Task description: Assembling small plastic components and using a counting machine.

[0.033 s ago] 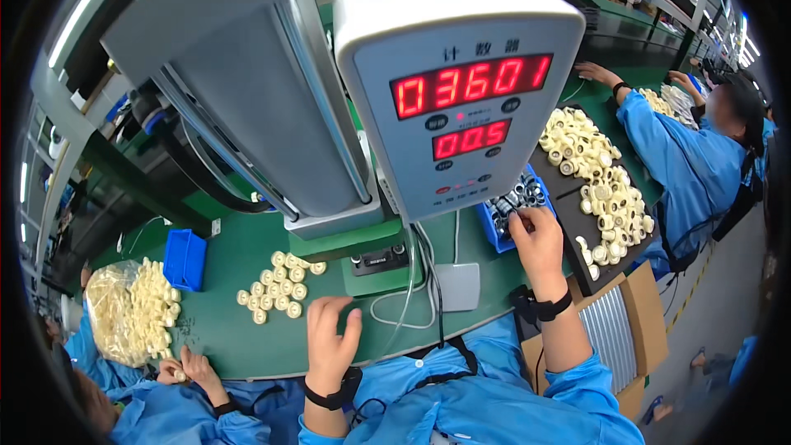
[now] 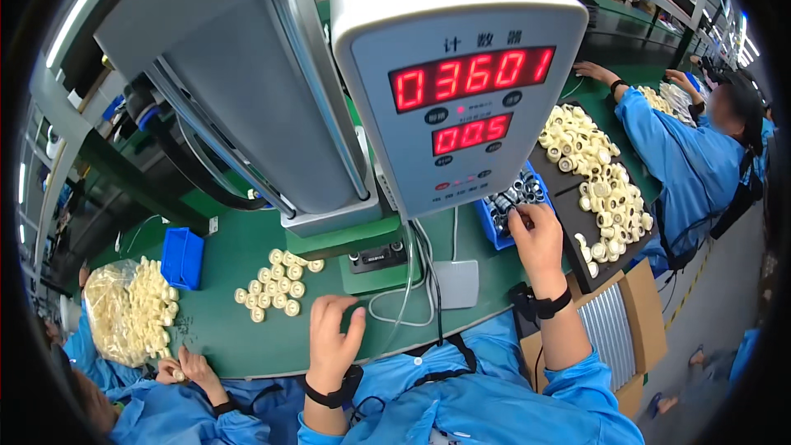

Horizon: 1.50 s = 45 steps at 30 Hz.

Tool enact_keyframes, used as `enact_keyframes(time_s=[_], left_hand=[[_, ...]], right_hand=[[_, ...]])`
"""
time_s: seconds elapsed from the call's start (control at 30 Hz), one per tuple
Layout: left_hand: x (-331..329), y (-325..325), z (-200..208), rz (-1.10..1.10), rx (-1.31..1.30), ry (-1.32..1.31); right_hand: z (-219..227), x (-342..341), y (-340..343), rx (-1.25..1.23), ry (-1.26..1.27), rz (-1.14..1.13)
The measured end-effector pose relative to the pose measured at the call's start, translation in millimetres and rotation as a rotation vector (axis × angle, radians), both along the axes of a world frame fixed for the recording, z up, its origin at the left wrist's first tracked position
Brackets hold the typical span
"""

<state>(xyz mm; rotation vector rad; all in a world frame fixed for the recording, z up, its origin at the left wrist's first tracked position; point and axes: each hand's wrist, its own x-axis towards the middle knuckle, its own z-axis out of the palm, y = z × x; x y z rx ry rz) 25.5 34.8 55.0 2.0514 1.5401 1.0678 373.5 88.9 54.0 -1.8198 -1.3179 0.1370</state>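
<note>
At the right of the press, my right hand (image 2: 540, 243) reaches into a blue bin (image 2: 494, 231) of small shiny metal parts (image 2: 519, 195). Its thumb and fingers are pinched together over these parts; whatever they grip is hidden. My left hand (image 2: 334, 338) hovers at the table's front edge, fingers loosely curled and thumb apart, with nothing visible in it. Nearest to it are the press's green base (image 2: 375, 280) and a cluster of round cream-coloured plastic parts (image 2: 276, 284) on the green table (image 2: 222, 338).
A counter box (image 2: 461, 148) with red digits stands in front of the grey press column (image 2: 247, 99). Cream parts (image 2: 610, 198) cover a black tray (image 2: 568, 189) at the right. Cables (image 2: 428, 280) hang before the base. Co-workers sit left and right; a carton (image 2: 643, 313) holds metal tubes.
The whole view has shifted very slightly. Both hands keep their places, and nothing is seen to be taken or let go.
</note>
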Motion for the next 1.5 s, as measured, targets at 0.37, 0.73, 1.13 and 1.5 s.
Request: enact_keyframes(time_s=[0.37,0.73,1.13,1.5], left_hand=[[7,27,-20,0.014,-0.228,-0.084],[7,48,-32,-0.068,-0.144,0.005],[55,-18,8,-0.639,-0.249,-0.494],[94,-21,-23,-1.104,-0.328,-0.545]], right_hand=[[-1,8,-1,0.101,0.151,0.008],[-16,19,-35,0.174,0.624,0.079],[-7,72,-363,0.324,0.416,-0.609],[17,-119,-844,-0.362,-0.27,-2.247]])
